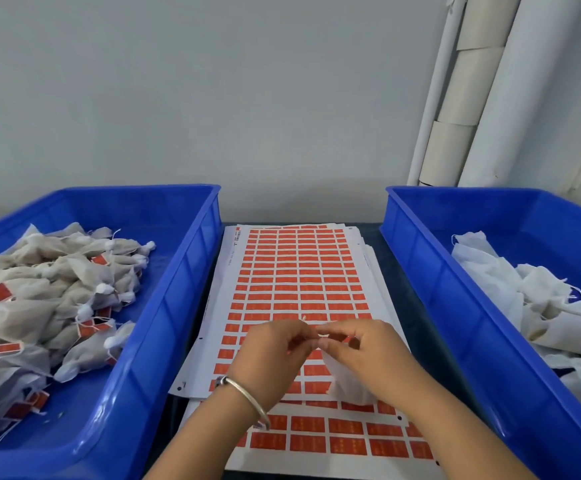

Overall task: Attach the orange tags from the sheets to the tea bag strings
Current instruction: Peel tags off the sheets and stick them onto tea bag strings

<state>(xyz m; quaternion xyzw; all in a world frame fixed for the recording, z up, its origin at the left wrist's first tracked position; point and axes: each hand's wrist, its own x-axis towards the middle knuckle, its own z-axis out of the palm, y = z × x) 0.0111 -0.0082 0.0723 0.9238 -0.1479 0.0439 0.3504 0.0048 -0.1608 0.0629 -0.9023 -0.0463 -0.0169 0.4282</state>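
While two blue bins are flanking the middle of the frame, the dark worktop (431,341) is showing only as a narrow strip between them. The left bin (178,306) is holding a heap of filled tea bags (46,299), many already carrying orange tags on their strings. The right bin (455,289) is holding a pile of white, untagged bags (538,306) toward the right edge of the frame. Between the bins, a stack of white sheets (299,271) is lying on the worktop, printed with rows of orange tags (344,426), and running from mid-frame down to the lower edge.

Over the lower part of the top sheet, both hands are meeting. The left hand (271,351), with a silver bangle (247,396) sitting on its wrist, is pinching a thin pale string (303,320) between its curled fingertips. The right hand (362,351) is pinching the same string just beside it, its fingers curled, and a white tea bag (348,382) is hanging beneath its palm, just above the sheet.
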